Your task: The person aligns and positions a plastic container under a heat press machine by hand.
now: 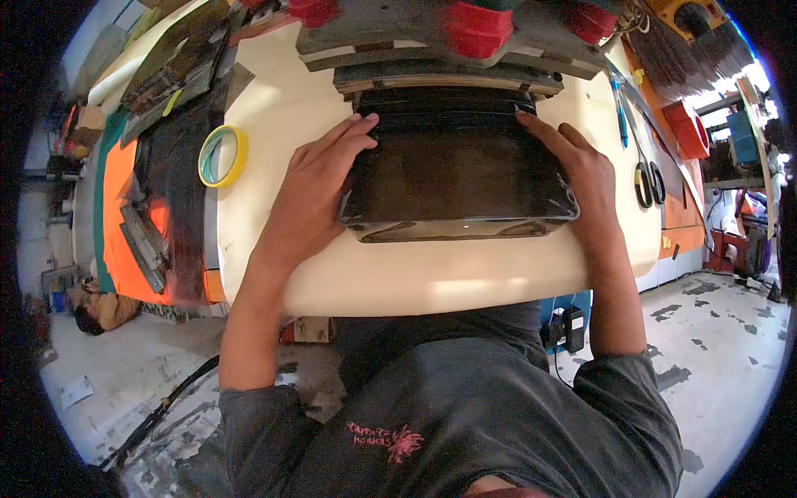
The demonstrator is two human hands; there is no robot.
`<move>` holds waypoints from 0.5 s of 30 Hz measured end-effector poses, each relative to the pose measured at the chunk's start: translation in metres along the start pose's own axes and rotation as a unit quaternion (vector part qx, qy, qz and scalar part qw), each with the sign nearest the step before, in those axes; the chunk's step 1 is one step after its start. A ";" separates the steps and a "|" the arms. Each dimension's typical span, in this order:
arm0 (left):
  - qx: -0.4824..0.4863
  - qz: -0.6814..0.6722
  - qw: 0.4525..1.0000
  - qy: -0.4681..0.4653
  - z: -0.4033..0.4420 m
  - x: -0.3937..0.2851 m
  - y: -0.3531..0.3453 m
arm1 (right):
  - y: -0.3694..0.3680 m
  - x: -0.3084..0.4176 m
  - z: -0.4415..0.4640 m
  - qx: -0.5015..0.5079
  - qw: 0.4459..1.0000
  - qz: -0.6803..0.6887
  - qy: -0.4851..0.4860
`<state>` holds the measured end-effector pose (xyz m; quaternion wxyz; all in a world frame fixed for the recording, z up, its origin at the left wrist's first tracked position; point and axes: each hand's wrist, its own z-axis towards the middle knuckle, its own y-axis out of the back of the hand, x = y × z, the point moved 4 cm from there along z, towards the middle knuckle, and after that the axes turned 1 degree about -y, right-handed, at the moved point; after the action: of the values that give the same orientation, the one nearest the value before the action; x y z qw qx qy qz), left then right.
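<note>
Between my two hands lies a dark, box-shaped bundle [452, 170] with a glossy surface. Its near edge looks like clear, folded plastic; what is inside I cannot make out. My left hand [320, 178] presses along its left side, with the fingertips on the far left corner. On the opposite side, my right hand [577, 162] holds the bundle, its index finger at the far right corner and the thumb side hidden. The bundle rests on a cream-coloured sheet [432, 278], its far edge against a dark board [448, 83].
Yellow tape roll [242, 158] lies left of my left hand. Scissors [643, 184] and a blue pen [620, 116] lie to the right. Red objects [477, 31] sit on grey slabs behind the board. Metal pieces [143, 245] lie on orange material at left.
</note>
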<state>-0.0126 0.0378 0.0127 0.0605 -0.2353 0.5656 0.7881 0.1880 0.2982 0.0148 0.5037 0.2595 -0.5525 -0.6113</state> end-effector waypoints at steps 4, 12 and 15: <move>0.005 0.005 1.000 -0.005 0.001 -0.004 0.001 | 0.000 0.000 0.003 0.048 0.998 -0.001 -0.049; -0.009 0.006 1.000 -0.020 -0.002 -0.001 -0.002 | 0.000 -0.001 0.001 0.022 0.999 0.014 -0.020; -0.011 0.016 0.999 -0.027 -0.002 0.000 -0.002 | 0.000 0.000 0.000 0.016 1.000 0.005 -0.003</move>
<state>-0.0110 0.0367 0.0104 0.0603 -0.2057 0.5586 0.8013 0.1880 0.2983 0.0148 0.5009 0.2631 -0.5649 -0.6007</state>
